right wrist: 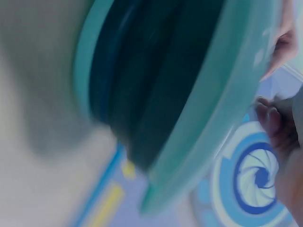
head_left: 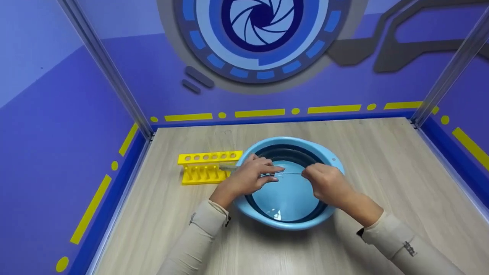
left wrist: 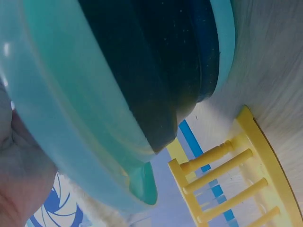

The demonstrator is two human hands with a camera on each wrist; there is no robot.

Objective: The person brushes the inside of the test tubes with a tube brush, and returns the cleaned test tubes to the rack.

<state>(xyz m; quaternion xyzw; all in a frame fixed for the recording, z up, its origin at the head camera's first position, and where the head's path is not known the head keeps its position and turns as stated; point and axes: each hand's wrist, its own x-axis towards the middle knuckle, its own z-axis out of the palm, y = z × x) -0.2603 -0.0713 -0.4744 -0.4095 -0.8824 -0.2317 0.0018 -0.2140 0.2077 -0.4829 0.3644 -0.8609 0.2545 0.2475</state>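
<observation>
My left hand (head_left: 250, 173) is over the left rim of a light-blue collapsible basin (head_left: 290, 226), fingers and thumb around a clear test tube, mostly hidden by the hand. The greyish bristles (head_left: 228, 167) of a test tube brush show left of that hand, and pale fuzzy bristles (left wrist: 97, 208) appear past the rim in the left wrist view. The brush's thin wire handle (head_left: 291, 173) runs across to my right hand (head_left: 329, 183), which pinches its end over the basin's right side. In the right wrist view, the curled right fingers (right wrist: 279, 125) show beyond the rim.
A yellow test tube rack (head_left: 185, 157) stands left of the basin, close to its rim. Faint clear test tubes (head_left: 228, 140) rise from its right part. Water glints in the basin. Blue-purple panels (head_left: 126, 76) wall the wooden table (head_left: 153, 214) at the back and sides.
</observation>
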